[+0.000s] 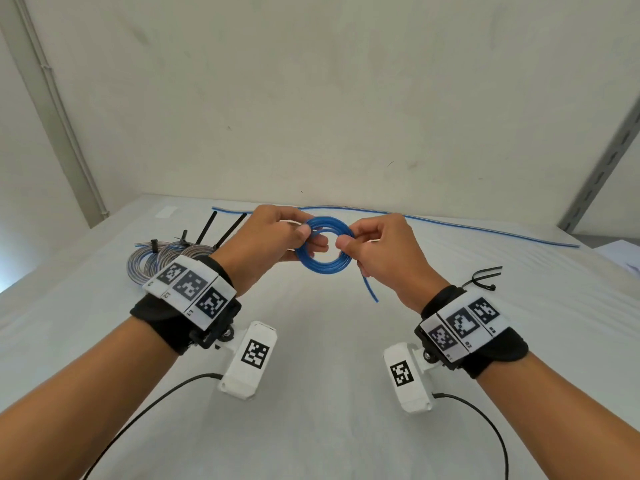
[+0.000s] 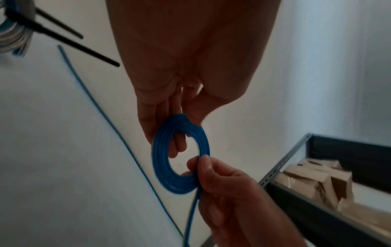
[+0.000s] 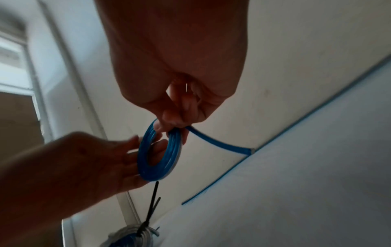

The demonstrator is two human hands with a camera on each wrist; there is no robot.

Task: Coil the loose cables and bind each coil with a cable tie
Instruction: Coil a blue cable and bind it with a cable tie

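The small blue plastic cable coil [image 1: 323, 250] looks light and springy; left hand [image 1: 273, 237] and right hand [image 1: 384, 251] pinch opposite sides, best held there.

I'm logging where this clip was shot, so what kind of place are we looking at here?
Probably a plain workroom or storeroom: a white-covered table against a bare wall, slotted metal shelving holding cardboard boxes, and already tied cable coils on the table.

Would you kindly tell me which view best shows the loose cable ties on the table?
The head view: the loose cable ties lie beside the right wrist, unobstructed. Both wrist views show only ties already binding coils.
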